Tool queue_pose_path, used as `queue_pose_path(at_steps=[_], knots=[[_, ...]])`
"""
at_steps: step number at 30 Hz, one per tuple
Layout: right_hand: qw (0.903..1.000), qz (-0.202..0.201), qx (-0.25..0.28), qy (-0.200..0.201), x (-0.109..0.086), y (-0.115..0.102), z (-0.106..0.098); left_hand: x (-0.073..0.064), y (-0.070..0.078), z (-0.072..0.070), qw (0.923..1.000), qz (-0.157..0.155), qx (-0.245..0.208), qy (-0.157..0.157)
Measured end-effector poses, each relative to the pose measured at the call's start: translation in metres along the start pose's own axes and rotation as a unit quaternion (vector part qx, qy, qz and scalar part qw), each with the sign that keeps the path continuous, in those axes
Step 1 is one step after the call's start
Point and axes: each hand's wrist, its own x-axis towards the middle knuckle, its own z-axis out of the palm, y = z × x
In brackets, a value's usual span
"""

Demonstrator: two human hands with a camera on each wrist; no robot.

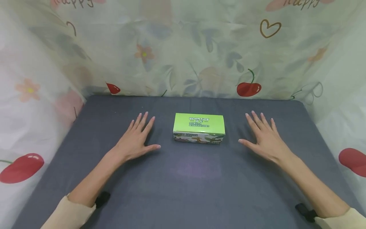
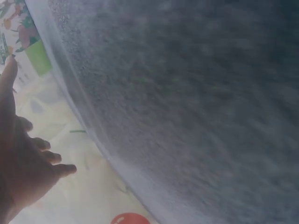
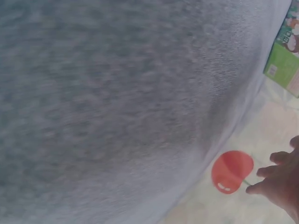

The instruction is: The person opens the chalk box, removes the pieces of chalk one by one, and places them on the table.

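A small green box with printed lettering on top and pictures along its front side lies on the dark grey table, between the two hands. To its left, my left hand is spread palm down with straight fingers, apart from the box. My right hand is spread the same way on the right side, also holding nothing. In the left wrist view part of the box shows beyond the thumb of the left hand. The right wrist view catches the box at its edge, above the right hand.
The grey tabletop stretches around the box and both forearms. A pale curtain printed with flowers, cherries and hearts hangs along the back and both sides. Dark wrist straps show near the beige sleeves.
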Motion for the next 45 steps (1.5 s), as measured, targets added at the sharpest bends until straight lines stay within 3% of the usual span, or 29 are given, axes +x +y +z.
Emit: queue_pose_path(at_steps=[7, 15, 23, 30, 38, 45], knots=[[0.9996, -0.015, 0.025, 0.004, 0.009, -0.008, -0.002, 0.015, 0.010, 0.001, 0.9982, 0.034, -0.045, 0.019], [0.9971, -0.045, 0.062, -0.001, 0.022, -0.020, -0.003, 0.028, 0.015, 0.000, 0.9910, 0.100, -0.074, 0.049], [0.9945, -0.063, 0.083, -0.005, 0.036, -0.035, -0.002, 0.033, 0.019, -0.001, 0.9847, 0.101, -0.129, 0.059], [0.9913, -0.076, 0.106, -0.019, 0.051, -0.046, -0.001, 0.038, 0.024, -0.004, 0.9798, 0.076, -0.184, 0.013], [0.9875, -0.071, 0.136, -0.037, 0.062, -0.048, 0.002, 0.054, 0.038, -0.001, 0.9590, 0.079, -0.272, -0.002], [0.9823, -0.084, 0.160, -0.049, 0.072, -0.052, 0.007, 0.066, 0.041, 0.001, 0.9329, 0.081, -0.351, 0.002]])
